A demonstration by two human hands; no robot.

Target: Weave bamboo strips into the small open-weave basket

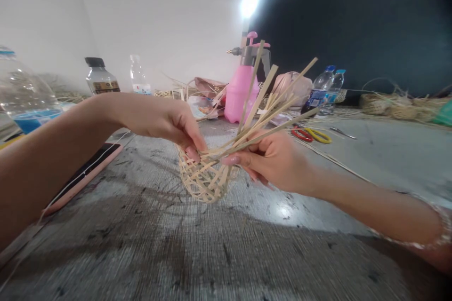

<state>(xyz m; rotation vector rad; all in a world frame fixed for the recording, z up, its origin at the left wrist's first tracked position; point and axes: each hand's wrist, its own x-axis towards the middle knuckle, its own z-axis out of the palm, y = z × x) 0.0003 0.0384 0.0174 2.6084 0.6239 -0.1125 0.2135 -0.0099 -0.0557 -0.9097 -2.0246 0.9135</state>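
Note:
A small, open-weave bamboo basket (205, 181) is held just over the table in the middle of the view. My left hand (169, 124) pinches its rim from the left, thumb and fingers pressed together. On the right side, my right hand (268, 157) grips the rim and the loose bamboo strips (263, 96) between thumb and fingers. Those strips fan out up and to the right, past my right hand. Part of the rim is hidden behind my fingers.
Behind the basket stands a pink spray bottle (240, 91). Red-and-yellow-handled scissors (316, 135) and tweezers (342, 132) lie at right. A phone (84, 176) with a white cable rests under my left forearm. Plastic bottles (319, 87) and bamboo bundles (402, 103) line the back of the table (212, 244).

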